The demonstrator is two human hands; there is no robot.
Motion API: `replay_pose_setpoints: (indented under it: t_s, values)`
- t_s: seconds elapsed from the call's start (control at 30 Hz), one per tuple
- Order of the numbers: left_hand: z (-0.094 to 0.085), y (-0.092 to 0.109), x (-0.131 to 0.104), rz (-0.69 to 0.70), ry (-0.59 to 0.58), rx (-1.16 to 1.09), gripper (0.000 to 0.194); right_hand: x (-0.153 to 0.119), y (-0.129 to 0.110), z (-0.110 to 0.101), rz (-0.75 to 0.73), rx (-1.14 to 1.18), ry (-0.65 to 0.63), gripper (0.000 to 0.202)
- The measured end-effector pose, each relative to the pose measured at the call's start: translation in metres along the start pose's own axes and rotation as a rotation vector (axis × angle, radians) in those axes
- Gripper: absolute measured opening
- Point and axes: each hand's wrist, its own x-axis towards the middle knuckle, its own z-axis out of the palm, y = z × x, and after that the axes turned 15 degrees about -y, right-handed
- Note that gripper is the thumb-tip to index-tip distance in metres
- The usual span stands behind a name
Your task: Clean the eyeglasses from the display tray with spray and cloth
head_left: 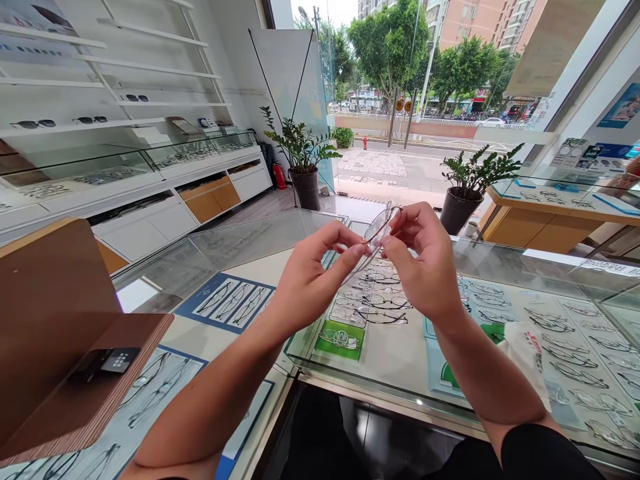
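Observation:
A pair of thin-rimmed eyeglasses [379, 227] is held up in front of me, above the glass display counter [345, 370]. My left hand [320, 267] pinches the frame between thumb and fingers on its left side. On the other side, the thumb and fingers of my right hand [423, 257] grip it too. The lenses are clear and tilted. My fingers hide part of the frame. Beneath my hands, several rows of glasses [385, 300] lie inside the counter, with a green card [340, 340] near its front edge.
A brown wooden stand [45, 320] with a small black device [113, 362] is at the left. A white cloth [524, 350] lies on the counter by my right forearm. Potted plants [305, 187] flank the glass doors. Wall shelves [150, 103] hold sunglasses.

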Motion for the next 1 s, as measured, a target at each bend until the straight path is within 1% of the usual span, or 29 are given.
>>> replay_pose_setpoints:
  t_s: [0.1, 0.27, 0.4, 0.47, 0.57, 0.63, 0.77, 0.83, 0.93, 1.0]
  values:
    - [-0.0007, 0.0007, -0.0005, 0.003, -0.005, 0.024, 0.017, 0.0011, -0.0017, 0.0001, 0.005, 0.025, 0.002, 0.014]
    - [-0.0013, -0.0004, -0.0010, 0.009, 0.027, 0.046, 0.017, 0.0034, -0.0029, -0.0017, 0.082, 0.131, -0.064, 0.015]
    - [-0.0011, -0.0017, -0.0011, 0.005, 0.033, 0.028, 0.018, 0.0041, -0.0048, -0.0044, 0.138, 0.153, -0.086, 0.014]
    - [-0.0010, -0.0023, -0.0011, 0.003, 0.046, 0.017, 0.017, 0.0042, -0.0061, -0.0057, 0.151, 0.150, -0.135, 0.013]
    - [-0.0007, -0.0029, -0.0012, 0.004, 0.088, 0.000, 0.017, 0.0041, -0.0072, -0.0064, 0.161, 0.143, -0.225, 0.024]
    - [-0.0002, -0.0032, -0.0011, 0.016, 0.125, -0.024, 0.016, 0.0040, -0.0070, -0.0057, 0.170, 0.131, -0.280, 0.027]
    - [0.0011, -0.0032, -0.0009, 0.050, 0.200, -0.096, 0.014, 0.0039, -0.0048, -0.0021, 0.163, 0.060, -0.435, 0.015]
    - [0.0018, -0.0024, -0.0009, 0.049, 0.220, -0.114, 0.014, 0.0039, -0.0036, 0.0001, 0.133, 0.024, -0.483, 0.009]
    - [0.0022, -0.0003, -0.0007, 0.026, 0.222, -0.113, 0.019, 0.0040, -0.0020, 0.0024, 0.087, 0.000, -0.481, 0.006]
    - [0.0018, 0.0013, -0.0005, 0.018, 0.223, -0.109, 0.022, 0.0041, -0.0012, 0.0026, 0.088, -0.012, -0.456, 0.006]
